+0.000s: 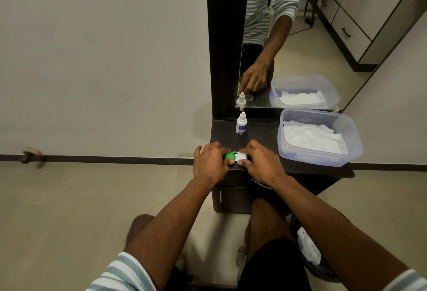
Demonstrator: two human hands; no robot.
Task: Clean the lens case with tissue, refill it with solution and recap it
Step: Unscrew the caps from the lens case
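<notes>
A lens case (236, 156) with one green cap and one white cap lies at the front edge of a small dark table (265, 135). My left hand (211, 162) grips the green cap side with fingers curled over it. My right hand (261, 161) curls round the white cap side, thumb at the case's front. A small white solution bottle (241, 123) stands upright behind the case, near the mirror. A clear plastic tub (318, 138) holding white tissue sits at the table's right.
A mirror (300, 36) in a dark frame rises behind the table and reflects the bottle, the tub and a hand. A bin with crumpled white tissue (308, 248) stands on the floor at lower right. Bare wall fills the left.
</notes>
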